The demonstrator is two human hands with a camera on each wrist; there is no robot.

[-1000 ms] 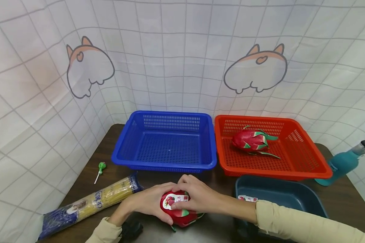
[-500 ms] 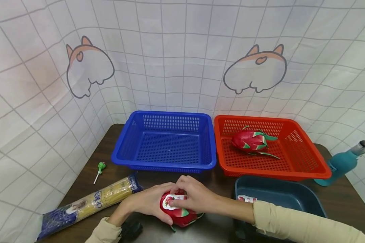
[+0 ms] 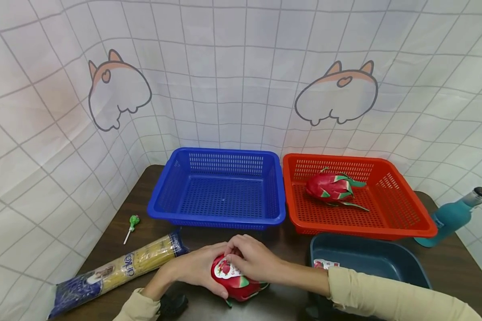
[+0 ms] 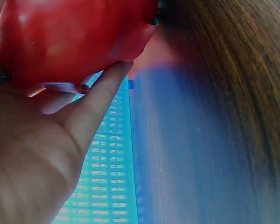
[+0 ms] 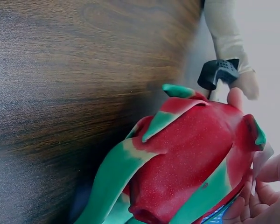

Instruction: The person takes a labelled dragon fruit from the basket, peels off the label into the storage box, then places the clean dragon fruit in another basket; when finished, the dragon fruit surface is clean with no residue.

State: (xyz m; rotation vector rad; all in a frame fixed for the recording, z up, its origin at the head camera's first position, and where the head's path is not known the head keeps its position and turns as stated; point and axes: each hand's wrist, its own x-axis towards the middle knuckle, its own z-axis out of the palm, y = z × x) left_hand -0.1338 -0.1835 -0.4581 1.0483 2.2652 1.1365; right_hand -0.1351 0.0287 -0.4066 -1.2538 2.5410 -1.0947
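Note:
A red dragon fruit (image 3: 244, 292) with green-tipped scales lies on the table at the front, in the middle of the head view. My left hand (image 3: 197, 269) grips it from the left, thumb in front and fingers behind. On its top is a white sticker (image 3: 223, 270) with a red fruit picture. The thumb and fingers of my right hand (image 3: 255, 258) pinch the sticker's edge, covering part of it. In the right wrist view, the pale sticker (image 5: 260, 163) stands partly off the skin. The left wrist view shows smooth red skin (image 4: 79, 42) against my fingers.
Behind are a blue basket (image 3: 217, 221) and a red basket (image 3: 361, 229) holding another dragon fruit (image 3: 330, 186). A dark tray (image 3: 369, 240) with a sticker (image 3: 325, 264) sits right, near a teal bottle (image 3: 451, 218). Left lie a pasta pack (image 3: 120, 269) and lollipop (image 3: 134, 221).
My right hand has shifted slightly, its thumb drawing up over the sticker's upper edge. The sticker's right part, flat before, is now hidden or lifted. The left hand and dragon fruit stay put.

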